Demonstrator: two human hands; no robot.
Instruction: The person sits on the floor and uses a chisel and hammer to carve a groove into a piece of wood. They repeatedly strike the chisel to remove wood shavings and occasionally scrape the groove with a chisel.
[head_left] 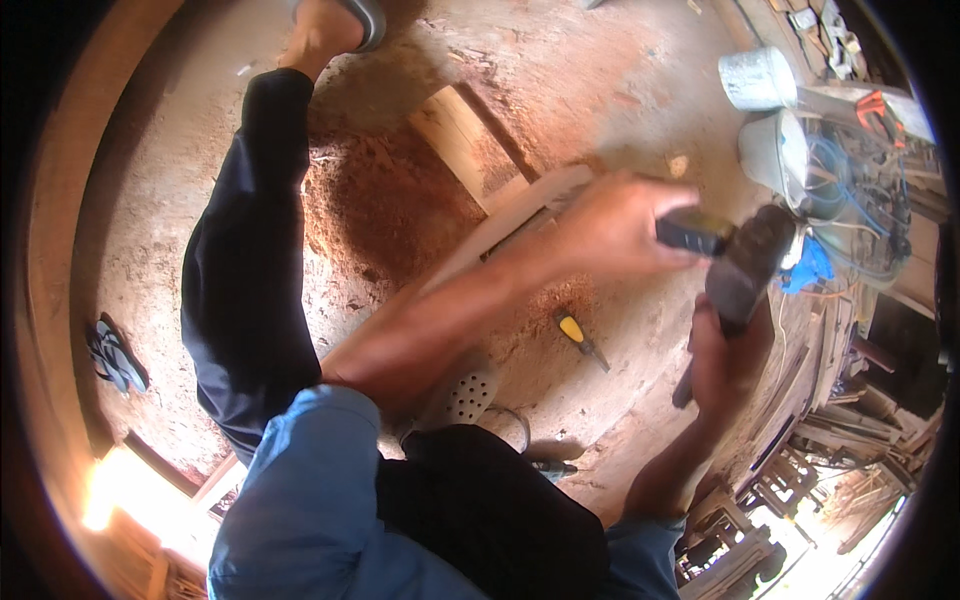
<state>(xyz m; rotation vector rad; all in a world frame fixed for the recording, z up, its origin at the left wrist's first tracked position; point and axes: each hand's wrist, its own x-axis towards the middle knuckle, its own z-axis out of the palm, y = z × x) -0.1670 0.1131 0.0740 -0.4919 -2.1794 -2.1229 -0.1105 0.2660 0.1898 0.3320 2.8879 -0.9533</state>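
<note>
My left arm reaches across to the right over a long pale wooden piece with a dark slot (520,232). My left hand (640,225) is closed round a tool with a black and yellow handle (692,232), probably a chisel; its blade cannot be made out. Close by on the right, my right hand (735,350) grips a hammer (750,265) with a dark, bulky head. The hammer's head is up beside the end of the tool handle, blurred by motion. On the floor below my left forearm lies a yellow-handled chisel (575,330).
A short plank (465,145) lies in reddish sawdust (375,205). Two whitish buckets (757,78) stand at the far right near tangled clear hoses (840,180) and a blue cloth-like item (808,265). Wood scraps (850,430) pile up at right. Flip-flops (118,355) lie at left.
</note>
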